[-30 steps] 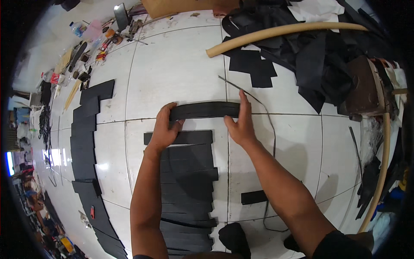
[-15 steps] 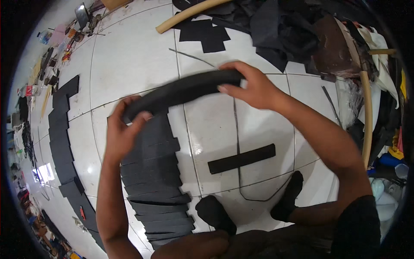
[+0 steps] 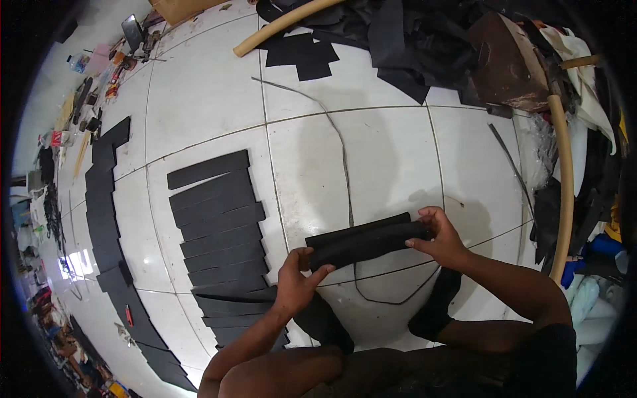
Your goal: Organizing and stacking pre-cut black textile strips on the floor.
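Observation:
Between my two hands is a black strip of sheet material (image 3: pixel 368 245), slightly curved along its length. My left hand (image 3: pixel 296 282) pinches its left end between thumb and fingers. At the other end my right hand (image 3: pixel 441 240) grips it the same way. Just behind it, partly covered, a similar flat black strip (image 3: pixel 355 227) lies on the tiled floor. A thin dark cord (image 3: pixel 346 166) runs under them and bends round toward my right foot. To the left, several black strips (image 3: pixel 222 229) overlap in a row. Whether the held strip touches the one beneath I cannot tell.
A longer row of overlapping black pieces (image 3: pixel 103 219) runs down the left, with a red cutter (image 3: pixel 129 315) on it. Black sheet scraps (image 3: pixel 398 40) and a brown block (image 3: pixel 507 63) lie at the far right. Pale curved poles (image 3: pixel 563 186) edge the floor. Tools clutter the far left.
Both hands have brought the held black strip down, nearer and to the right, from above the row of strips to the strip lying on the cord. The view has shifted slightly.

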Demonstrator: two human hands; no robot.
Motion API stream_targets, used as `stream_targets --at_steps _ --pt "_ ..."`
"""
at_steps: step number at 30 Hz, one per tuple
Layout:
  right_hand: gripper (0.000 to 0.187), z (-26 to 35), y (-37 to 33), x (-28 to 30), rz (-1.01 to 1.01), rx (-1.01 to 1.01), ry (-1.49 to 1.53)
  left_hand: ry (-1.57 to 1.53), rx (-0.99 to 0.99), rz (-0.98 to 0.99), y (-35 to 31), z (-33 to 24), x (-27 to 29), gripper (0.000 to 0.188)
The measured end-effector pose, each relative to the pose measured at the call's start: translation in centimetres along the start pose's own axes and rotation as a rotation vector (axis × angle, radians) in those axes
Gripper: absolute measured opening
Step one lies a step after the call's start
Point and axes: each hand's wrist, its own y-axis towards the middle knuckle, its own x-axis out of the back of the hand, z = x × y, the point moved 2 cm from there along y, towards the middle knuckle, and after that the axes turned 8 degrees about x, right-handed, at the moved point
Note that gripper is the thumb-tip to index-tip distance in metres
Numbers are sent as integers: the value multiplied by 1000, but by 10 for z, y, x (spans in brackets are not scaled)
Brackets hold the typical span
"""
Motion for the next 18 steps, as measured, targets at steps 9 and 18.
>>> stream_targets --at_steps 9,18 --pt "64 -19 10 -13 -71 28 67 48 22 -82 20 11 3 60" --pt "76 -11 5 -21 -139 -69 -92 -8 77 -153 17 7 0 67"
